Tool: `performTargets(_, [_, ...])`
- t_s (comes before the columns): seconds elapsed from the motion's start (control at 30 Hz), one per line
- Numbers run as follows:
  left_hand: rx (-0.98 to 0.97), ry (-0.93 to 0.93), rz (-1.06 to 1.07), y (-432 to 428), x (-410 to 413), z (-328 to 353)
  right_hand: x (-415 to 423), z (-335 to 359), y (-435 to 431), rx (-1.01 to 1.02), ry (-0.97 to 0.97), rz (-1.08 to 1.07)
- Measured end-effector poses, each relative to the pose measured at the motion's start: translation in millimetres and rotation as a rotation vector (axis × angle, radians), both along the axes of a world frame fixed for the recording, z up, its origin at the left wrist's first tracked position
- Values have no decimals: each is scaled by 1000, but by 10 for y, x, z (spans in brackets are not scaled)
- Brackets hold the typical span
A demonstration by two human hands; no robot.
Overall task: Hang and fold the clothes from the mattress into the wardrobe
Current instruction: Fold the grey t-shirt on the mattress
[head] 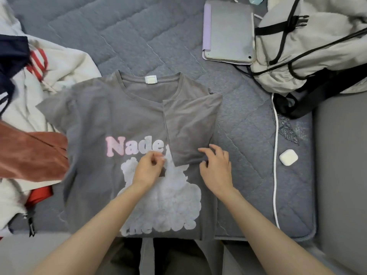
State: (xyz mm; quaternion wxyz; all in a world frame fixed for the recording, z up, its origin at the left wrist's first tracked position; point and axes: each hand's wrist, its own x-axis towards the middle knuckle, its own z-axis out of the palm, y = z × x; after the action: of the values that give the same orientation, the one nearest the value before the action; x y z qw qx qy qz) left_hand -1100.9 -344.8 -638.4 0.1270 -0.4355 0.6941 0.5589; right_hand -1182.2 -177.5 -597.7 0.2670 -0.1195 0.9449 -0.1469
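Head camera looks straight down at a grey T-shirt [95, 120] laid front-up on the quilted grey mattress [139, 36]. Its hem is at the near edge and its neckline points toward the middle. The print shows pink-and-white letters reading "Nade" over a pale, fluffy figure. The side of the shirt toward the person's right, sleeve included, is turned over onto the front as a folded flap [190, 126], covering the end of the lettering.

Both hands are at that flap's lower edge. The left hand [148, 170] has its fingers curled tight together at the flap's lower left corner, pinching the cloth there. The right hand [215, 167] is at the lower right corner, fingers draped over the flap's edge and thumb tucked beneath, so the fabric is held between them.

Along the mattress's left edge is a heap of clothes [59, 62]: white fleece, a navy piece with red stripes, and a rust-coloured garment [29, 155] that touches the shirt's left side. At the far right corner rests a beige backpack [317, 46] with black straps, and just beside it a tablet [228, 30] in a lilac case. A white cable [275, 155] runs down near the right edge, with a small white earbud case [288, 157] just beside it.
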Motion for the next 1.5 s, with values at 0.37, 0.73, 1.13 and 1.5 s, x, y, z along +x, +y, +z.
performTargets(0.37, [-342,236,382,-1246,535,557,63,298,-1155,-289,-54,138])
performTargets(0.73, [-90,117,432,-2027,1137,361,445,177,-2639,-380,-98,418])
performTargets(1.13, [169,97,375,-2526,1102,375,352,-18,-3751,-90,-75,661])
performTargets(1.5, [256,83,390,-2550,958,388,293,176,-3642,-416,-266,335])
